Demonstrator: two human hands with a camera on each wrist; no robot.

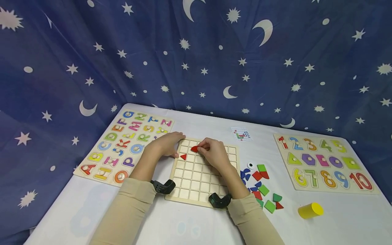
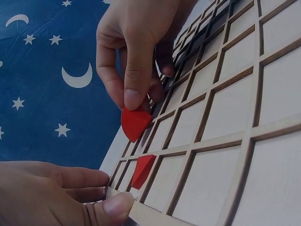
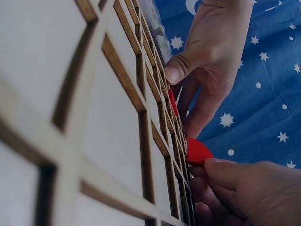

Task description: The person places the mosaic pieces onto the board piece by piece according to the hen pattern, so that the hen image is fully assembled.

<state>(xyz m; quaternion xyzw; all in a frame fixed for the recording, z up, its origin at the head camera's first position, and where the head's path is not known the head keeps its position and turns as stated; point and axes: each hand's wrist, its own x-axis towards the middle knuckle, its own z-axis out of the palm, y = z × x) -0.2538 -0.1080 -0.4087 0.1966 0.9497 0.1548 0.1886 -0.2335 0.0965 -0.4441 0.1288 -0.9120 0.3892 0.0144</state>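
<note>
Head: the right hand (image 1: 215, 156) pinches a red quarter-circle (image 1: 194, 149) near the far edge of the wooden board (image 1: 185, 183), hiding cells; the left hand (image 1: 166, 144), fingers extended, touches its left edge. Left wrist: a red triangle (image 2: 142, 172) shows plainly by that edge. Right wrist: only its sliver shows.

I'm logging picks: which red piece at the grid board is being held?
The round-edged piece, pinched in the right hand. The red triangle, with its straight sides, lies on the board, unheld.
</note>
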